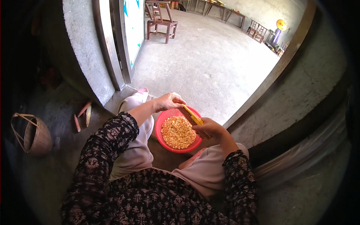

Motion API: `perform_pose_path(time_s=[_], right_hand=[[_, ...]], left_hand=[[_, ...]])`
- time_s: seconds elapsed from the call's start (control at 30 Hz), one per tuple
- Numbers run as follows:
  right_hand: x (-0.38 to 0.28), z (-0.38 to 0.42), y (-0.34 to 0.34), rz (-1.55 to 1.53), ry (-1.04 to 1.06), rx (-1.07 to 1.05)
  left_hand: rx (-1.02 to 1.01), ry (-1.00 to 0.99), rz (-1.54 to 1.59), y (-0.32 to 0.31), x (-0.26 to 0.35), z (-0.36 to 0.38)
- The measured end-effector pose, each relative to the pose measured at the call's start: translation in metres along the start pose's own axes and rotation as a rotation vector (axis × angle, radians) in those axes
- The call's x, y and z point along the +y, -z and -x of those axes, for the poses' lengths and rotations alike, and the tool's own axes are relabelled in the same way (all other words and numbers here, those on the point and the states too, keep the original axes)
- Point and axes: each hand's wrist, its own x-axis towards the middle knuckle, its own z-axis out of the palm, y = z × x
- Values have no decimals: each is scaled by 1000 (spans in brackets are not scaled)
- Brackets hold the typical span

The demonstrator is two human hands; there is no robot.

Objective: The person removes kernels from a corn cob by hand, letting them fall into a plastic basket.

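A partly stripped corn cob (192, 116) slants over a red plastic basket (159, 119) that holds loose yellow kernels (177, 132). My right hand (210, 129) is wrapped round the cob's lower end, at the basket's right rim. At the upper end, my left hand (168, 102) has its fingers closed on the cob's tip, above the basket's far rim. Yellow kernels remain along one side of the cob, and the side toward my left hand looks bare and brownish. The basket sits between my knees.
On the floor at left lie several corn cobs (88, 115) near a woven basket with a handle (38, 138). A door frame (112, 48) rises at front left, with a wooden chair (162, 23) beyond it. A wall (277, 108) stands close on the right.
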Motion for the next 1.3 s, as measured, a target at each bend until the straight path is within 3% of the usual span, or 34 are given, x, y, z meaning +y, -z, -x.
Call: perform_pose_path(time_s=[0.07, 0.13, 0.37, 0.93, 1.13, 1.2, 1.3], right_hand=[[0, 3, -6, -11, 18, -31], [4, 5, -9, -50, 6, -23], [9, 9, -7, -49, 29, -46], [22, -2, -11, 158, 62, 84], [26, -6, -12, 243, 79, 132], [22, -4, -12, 174, 54, 124], [22, -6, -9, 141, 59, 109]], left_hand=[[-101, 11, 160, 1, -15, -8], [-19, 62, 132, -3, -8, -5], [-24, -14, 206, -11, -13, -3], [33, 178, 261, -16, -29, -19], [57, 214, 97, -17, -40, -28], [64, 102, 257, -18, -36, -25], [42, 164, 277, -16, -20, -17]])
